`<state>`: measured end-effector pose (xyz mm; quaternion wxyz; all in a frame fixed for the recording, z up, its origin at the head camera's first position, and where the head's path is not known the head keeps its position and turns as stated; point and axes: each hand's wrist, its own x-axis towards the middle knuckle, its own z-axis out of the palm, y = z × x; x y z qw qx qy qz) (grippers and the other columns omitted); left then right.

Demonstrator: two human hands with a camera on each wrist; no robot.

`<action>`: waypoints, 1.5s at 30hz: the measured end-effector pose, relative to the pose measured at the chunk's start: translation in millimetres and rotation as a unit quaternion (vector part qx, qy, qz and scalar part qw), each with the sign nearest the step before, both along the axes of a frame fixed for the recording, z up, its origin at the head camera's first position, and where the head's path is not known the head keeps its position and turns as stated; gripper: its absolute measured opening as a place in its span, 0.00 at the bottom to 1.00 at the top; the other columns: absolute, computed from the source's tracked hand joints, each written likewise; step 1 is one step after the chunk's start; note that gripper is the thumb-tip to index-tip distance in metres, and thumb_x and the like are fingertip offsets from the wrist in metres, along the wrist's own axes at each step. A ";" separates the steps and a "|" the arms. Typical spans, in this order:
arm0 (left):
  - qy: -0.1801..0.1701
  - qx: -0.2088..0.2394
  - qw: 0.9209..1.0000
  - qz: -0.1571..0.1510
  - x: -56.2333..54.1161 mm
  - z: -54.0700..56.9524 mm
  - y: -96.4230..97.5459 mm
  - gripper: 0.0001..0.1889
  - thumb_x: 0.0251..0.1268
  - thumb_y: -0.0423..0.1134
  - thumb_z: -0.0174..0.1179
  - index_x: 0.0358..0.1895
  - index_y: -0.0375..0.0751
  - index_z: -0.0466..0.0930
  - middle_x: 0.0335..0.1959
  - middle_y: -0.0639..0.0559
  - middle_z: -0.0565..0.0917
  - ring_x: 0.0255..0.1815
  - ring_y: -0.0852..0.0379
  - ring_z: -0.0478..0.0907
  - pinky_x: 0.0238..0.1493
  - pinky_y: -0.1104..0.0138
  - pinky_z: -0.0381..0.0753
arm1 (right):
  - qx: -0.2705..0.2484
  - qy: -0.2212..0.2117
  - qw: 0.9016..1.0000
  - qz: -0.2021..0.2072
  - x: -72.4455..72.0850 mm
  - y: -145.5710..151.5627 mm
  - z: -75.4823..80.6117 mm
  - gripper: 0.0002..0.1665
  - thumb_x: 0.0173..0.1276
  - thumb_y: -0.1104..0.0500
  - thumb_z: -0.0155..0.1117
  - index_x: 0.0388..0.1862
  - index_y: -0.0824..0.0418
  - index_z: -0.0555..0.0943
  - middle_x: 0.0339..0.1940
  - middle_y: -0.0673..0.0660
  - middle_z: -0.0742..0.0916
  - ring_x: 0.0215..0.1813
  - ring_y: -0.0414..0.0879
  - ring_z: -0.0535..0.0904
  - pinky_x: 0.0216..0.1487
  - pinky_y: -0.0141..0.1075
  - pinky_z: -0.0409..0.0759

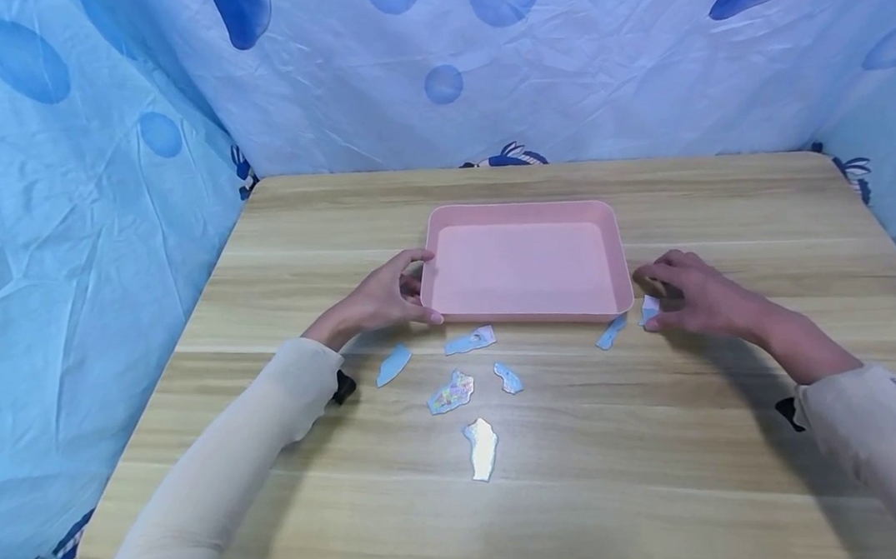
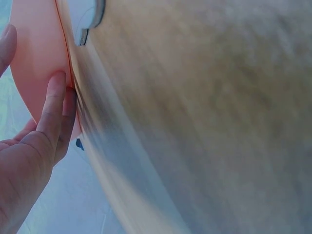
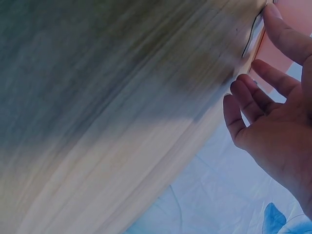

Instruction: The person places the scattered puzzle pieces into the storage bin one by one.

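A shallow pink tray [image 1: 525, 318] sits on the wooden table. My left hand [image 1: 383, 293] grips its left end, with the index finger at the rim and the thumb by the front left corner. In the left wrist view, fingers [image 2: 54, 100] lie against the tray's pink wall [image 2: 36, 53]. Off the tray's right side is my right hand [image 1: 706, 299], fingers loosely bent and apart from the rim. A small pale blue scrap [image 1: 649, 308] lies under it, its thumb tip at the scrap's edge. Another blue scrap [image 1: 612, 332] lies by the tray's front right corner.
Several torn, flat pieces lie in front of the tray: a blue scrap [image 1: 394, 365], a blue and white one [image 1: 471, 340], a shiny iridescent one [image 1: 451, 392], a small one [image 1: 508, 378] and a bright reflective one [image 1: 481, 449]. A blue patterned curtain [image 1: 440, 121] hangs behind the table.
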<state>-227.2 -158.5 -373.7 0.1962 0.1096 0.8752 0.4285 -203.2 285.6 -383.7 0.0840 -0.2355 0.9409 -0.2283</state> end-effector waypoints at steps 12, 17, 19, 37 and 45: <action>0.004 0.005 1.000 0.002 2.4 -1.8 -0.3 0.54 0.37 0.44 0.81 0.72 0.56 0.57 0.50 0.47 0.78 0.48 0.52 0.79 0.49 0.58 0.77 | -0.016 0.063 0.997 0.034 3.0 0.0 -4.9 0.26 0.50 0.61 0.79 0.48 0.68 0.82 0.41 0.58 0.81 0.41 0.48 0.75 0.42 0.44 0.74; 0.005 0.002 1.000 0.003 1.7 -2.2 -0.4 0.54 0.37 0.44 0.81 0.72 0.57 0.57 0.50 0.47 0.78 0.48 0.52 0.79 0.48 0.58 0.77 | -0.036 0.099 0.994 0.035 6.5 0.8 -8.1 0.22 0.49 0.63 0.79 0.44 0.67 0.84 0.39 0.56 0.81 0.38 0.46 0.76 0.39 0.39 0.75; 0.006 -0.002 1.000 0.005 1.6 -2.6 -0.6 0.54 0.37 0.45 0.81 0.72 0.57 0.57 0.50 0.47 0.78 0.48 0.52 0.79 0.49 0.58 0.77 | -0.041 0.105 0.993 0.035 7.3 0.8 -9.9 0.22 0.49 0.64 0.78 0.44 0.67 0.84 0.38 0.55 0.81 0.38 0.45 0.75 0.38 0.38 0.75; 0.002 0.009 1.000 -0.002 2.1 -1.4 -1.1 0.54 0.38 0.44 0.80 0.72 0.54 0.56 0.47 0.46 0.80 0.45 0.51 0.81 0.45 0.59 0.78 | 0.018 0.177 0.983 0.044 15.3 -10.2 -11.7 0.19 0.49 0.60 0.77 0.40 0.63 0.83 0.36 0.54 0.80 0.36 0.43 0.72 0.35 0.41 0.74; 0.005 0.007 1.000 -0.006 1.7 -0.3 0.5 0.54 0.39 0.43 0.80 0.72 0.53 0.56 0.47 0.46 0.80 0.46 0.52 0.80 0.46 0.59 0.78 | -0.010 0.163 0.987 0.010 13.1 -3.5 -8.0 0.18 0.49 0.59 0.77 0.39 0.63 0.84 0.37 0.54 0.82 0.37 0.45 0.75 0.37 0.43 0.76</action>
